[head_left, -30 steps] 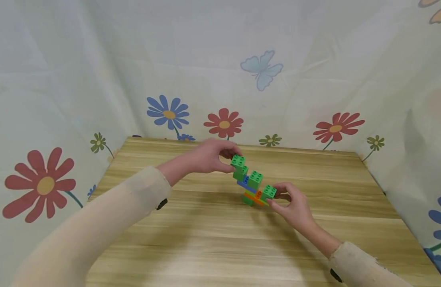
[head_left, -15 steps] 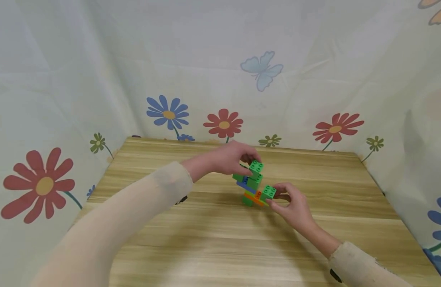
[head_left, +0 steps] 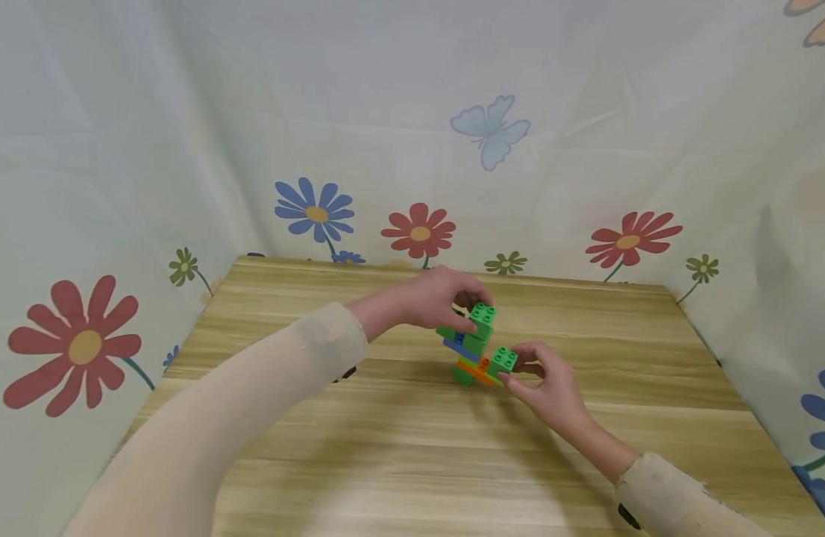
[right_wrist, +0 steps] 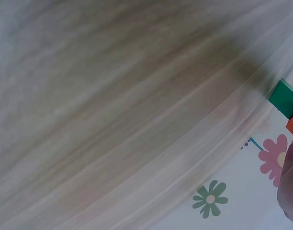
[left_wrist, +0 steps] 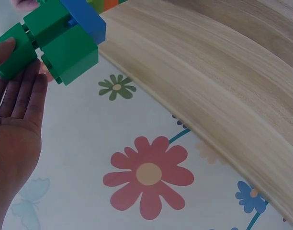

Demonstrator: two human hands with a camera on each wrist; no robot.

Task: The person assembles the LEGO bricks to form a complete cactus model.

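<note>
A toy-brick build stands over the table between both hands. My left hand (head_left: pixel 435 298) pinches a green brick (head_left: pixel 482 315) between thumb and fingers; the left wrist view shows this held brick (left_wrist: pixel 19 55) against another green one (left_wrist: pixel 47 20). That lower brick and a second green brick (left_wrist: pixel 73 55) sit on a blue brick (left_wrist: pixel 86 20). Beneath the blue piece is an orange brick (head_left: pixel 475 371), with a green brick (head_left: pixel 462 376) at the bottom. At the right end, my right hand (head_left: pixel 552 384) grips the build beside a green brick (head_left: pixel 503 358). Its fingers are partly hidden.
The wooden table (head_left: pixel 386 462) ends at a back edge near a white cloth (head_left: pixel 372 134) printed with flowers and a butterfly. Cloth also hangs at both sides. Only a corner of the build and part of the right hand show in the right wrist view.
My left hand has moved right and slightly down with the green brick, from above the left green brick onto the one to its right. The right hand has stayed in place.
</note>
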